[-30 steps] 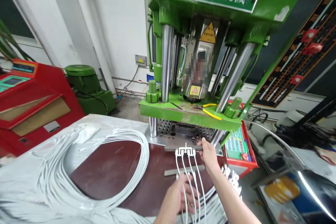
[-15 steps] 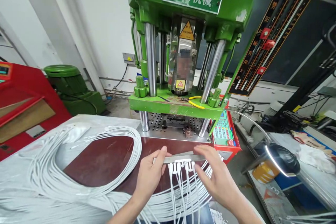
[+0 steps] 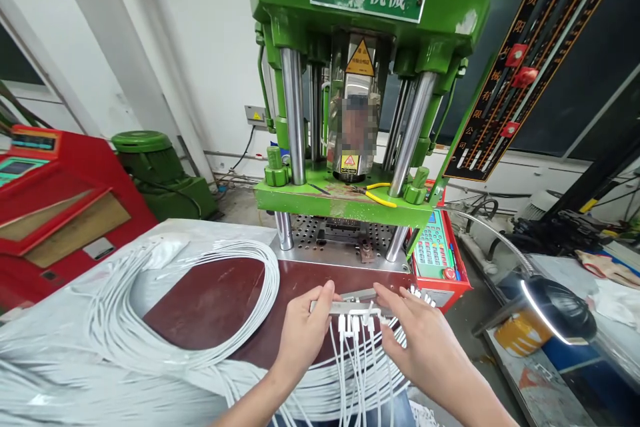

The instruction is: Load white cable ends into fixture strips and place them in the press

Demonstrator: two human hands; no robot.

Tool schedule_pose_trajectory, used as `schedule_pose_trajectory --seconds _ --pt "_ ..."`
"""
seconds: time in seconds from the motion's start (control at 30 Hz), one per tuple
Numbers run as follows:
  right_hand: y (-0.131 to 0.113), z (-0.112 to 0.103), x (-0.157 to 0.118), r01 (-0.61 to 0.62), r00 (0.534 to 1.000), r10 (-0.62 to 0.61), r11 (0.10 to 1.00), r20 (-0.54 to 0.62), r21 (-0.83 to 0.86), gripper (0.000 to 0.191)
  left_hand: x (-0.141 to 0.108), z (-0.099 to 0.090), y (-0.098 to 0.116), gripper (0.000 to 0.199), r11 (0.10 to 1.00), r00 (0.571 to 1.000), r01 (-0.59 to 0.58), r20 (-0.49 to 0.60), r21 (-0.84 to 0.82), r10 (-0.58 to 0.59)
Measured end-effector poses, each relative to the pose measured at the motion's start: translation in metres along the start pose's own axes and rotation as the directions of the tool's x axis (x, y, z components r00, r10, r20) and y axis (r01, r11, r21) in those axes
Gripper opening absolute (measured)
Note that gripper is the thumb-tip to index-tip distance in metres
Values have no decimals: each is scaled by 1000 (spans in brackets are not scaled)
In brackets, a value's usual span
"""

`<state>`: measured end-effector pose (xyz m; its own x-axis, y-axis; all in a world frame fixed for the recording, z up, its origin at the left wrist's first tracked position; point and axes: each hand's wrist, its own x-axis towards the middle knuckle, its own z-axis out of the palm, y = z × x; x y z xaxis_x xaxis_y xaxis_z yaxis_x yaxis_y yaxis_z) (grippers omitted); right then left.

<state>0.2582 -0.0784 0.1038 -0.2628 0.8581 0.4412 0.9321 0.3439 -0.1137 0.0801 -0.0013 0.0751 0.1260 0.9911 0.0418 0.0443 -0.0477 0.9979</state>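
My left hand (image 3: 305,333) grips the left end of a thin grey metal bar (image 3: 350,307) with thumb and fingers. My right hand (image 3: 417,340) pinches the bar's right end. Several white cables (image 3: 357,360) hang from the bar by their white moulded plug ends (image 3: 355,323), trailing toward me. The bar is held just above the dark red table top (image 3: 215,307), in front of the green vertical moulding machine (image 3: 360,80). A second grey bar (image 3: 365,294) lies just behind the held one.
A big loop of white cables (image 3: 150,320) lies on the table at left. The machine's perforated steel plate (image 3: 340,240) is behind the bars. A red control panel (image 3: 437,257) stands at right, a lamp (image 3: 555,307) beyond it, a red cabinet (image 3: 55,193) far left.
A second ago my right hand alone held the bar near the machine's plate. Both hands now hold its ends, closer to me over the table, and the plug ends hang lower.
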Motion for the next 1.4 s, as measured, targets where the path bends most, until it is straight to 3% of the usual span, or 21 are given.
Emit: schedule_pose_trajectory --seconds 0.17,0.33,0.53,0.67,0.8,0.87,0.9,0.97,1.03,1.1,1.23,1.3,1.4 --pt "-23 2 7 41 999 -41 999 0 -8 57 1 4 -8 44 1000 999 -16 27 7 16" --pt "-37 19 11 -6 999 2 997 -44 -82 49 -2 9 -11 41 999 997 -30 66 42 27" --pt "-28 25 6 32 983 -35 999 -182 -17 22 -4 12 -13 42 998 994 -31 106 57 25" --pt "-6 4 3 -83 980 79 997 -180 -11 17 -9 14 -14 43 997 988 -32 156 66 22" --pt "42 -28 -43 -273 958 261 957 -121 -96 16 -11 13 -12 43 997 985 10 172 81 -24" --pt "68 -38 -82 -353 934 357 926 7 -133 20 -10 12 -10 42 996 984 13 176 83 -27" --pt "79 -41 -101 -360 916 379 921 131 -149 21 -8 12 -9 42 997 983 11 183 79 -25" --pt "93 -43 -130 -390 863 422 906 277 -167 23 -6 15 -9 42 997 979 -5 202 78 -11" --pt "89 -42 -138 -422 851 456 889 260 -178 27 -4 21 -10 42 996 973 -30 229 89 9" --pt "70 -40 -123 -436 862 449 894 236 -106 27 -3 30 -10 43 993 962 -54 273 102 25" --pt "29 -25 -59 -461 880 414 862 231 209 34 0 45 -3 45 992 930 -47 367 115 1" --pt "20 -14 -32 -453 880 344 815 326 362 32 3 46 4 45 995 923 -22 383 98 -18" --pt "22 0 -9 -469 870 311 764 384 443 30 6 38 7 43 998 907 54 418 -10 -45"
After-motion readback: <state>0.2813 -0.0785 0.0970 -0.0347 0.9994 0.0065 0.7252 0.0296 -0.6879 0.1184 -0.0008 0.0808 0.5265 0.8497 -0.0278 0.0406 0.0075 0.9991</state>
